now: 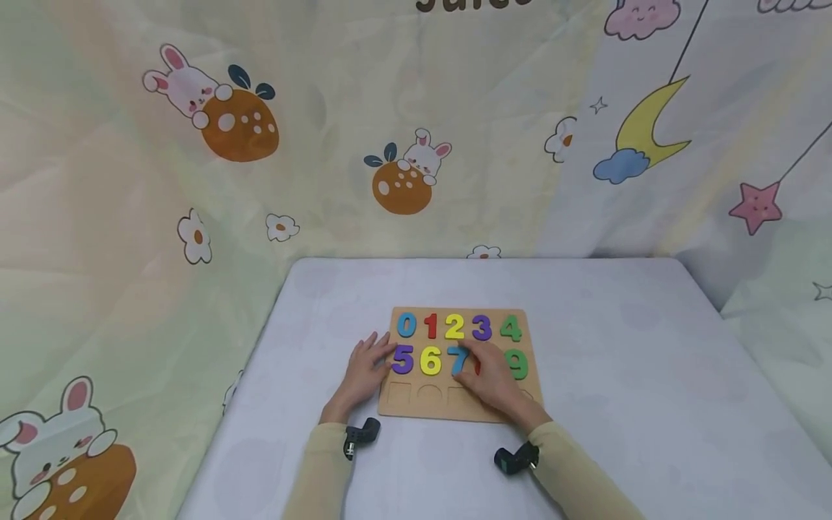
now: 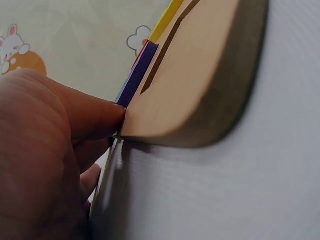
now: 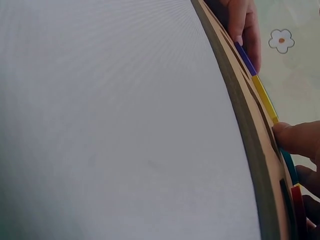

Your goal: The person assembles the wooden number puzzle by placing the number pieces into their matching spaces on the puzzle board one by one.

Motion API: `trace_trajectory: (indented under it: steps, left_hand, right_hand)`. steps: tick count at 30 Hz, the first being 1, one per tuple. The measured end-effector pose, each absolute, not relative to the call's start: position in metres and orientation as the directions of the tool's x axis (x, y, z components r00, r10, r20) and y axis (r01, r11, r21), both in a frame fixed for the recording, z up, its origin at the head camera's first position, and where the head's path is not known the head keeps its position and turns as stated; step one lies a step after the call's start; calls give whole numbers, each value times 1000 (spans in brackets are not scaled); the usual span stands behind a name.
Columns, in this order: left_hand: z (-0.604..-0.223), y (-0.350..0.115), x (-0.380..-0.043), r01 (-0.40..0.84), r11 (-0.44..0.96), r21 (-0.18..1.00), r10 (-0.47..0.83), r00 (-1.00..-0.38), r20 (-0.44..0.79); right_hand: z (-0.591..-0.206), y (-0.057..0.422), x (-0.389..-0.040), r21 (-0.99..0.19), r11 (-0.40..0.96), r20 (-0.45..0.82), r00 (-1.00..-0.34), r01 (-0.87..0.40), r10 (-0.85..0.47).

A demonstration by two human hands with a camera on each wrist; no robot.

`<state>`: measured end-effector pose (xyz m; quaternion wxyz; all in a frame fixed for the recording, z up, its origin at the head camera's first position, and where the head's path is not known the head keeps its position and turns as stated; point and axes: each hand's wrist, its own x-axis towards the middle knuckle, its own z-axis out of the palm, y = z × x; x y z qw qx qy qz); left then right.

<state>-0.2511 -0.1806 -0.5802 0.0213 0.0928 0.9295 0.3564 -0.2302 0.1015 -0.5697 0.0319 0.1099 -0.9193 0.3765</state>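
Observation:
A wooden number puzzle board (image 1: pixel 416 409) lies on the table, with coloured numbers 0 to 4 along its back row and 5 to 9 along the middle row. My right hand (image 1: pixel 494 379) pinches the blue number 7 (image 1: pixel 458 359), index finger at its top and thumb at its bottom. Under that hand the red number 8 (image 3: pixel 298 210) is mostly hidden in the head view. My left hand (image 1: pixel 365 372) rests at the board's left edge, fingers extended, its thumb touching beside the purple number 5 (image 2: pixel 137 75). Next to the 5 sits the yellow number 6 (image 1: pixel 430 360).
Shallow recesses (image 1: pixel 399 393) run along the board's front row, partly covered by the right hand. The board sits on a white-covered table (image 1: pixel 617 347). Behind it hangs a printed cloth (image 1: pixel 325 144) with rabbits and flowers. Both wrists wear small black cameras (image 1: pixel 516 459).

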Motion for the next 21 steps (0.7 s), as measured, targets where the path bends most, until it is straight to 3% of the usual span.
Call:
trace_trajectory:
  steps: [15, 21]
  left_hand:
    - [-573, -180, -245, 181, 723, 667, 209, -977, 39]
    - [-571, -181, -246, 189, 720, 668, 221, -975, 37]
  right_hand:
    - [-556, 117, -221, -724, 666, 59, -978, -179, -198]
    - [-549, 141, -224, -704, 682, 124, -980, -197, -155]
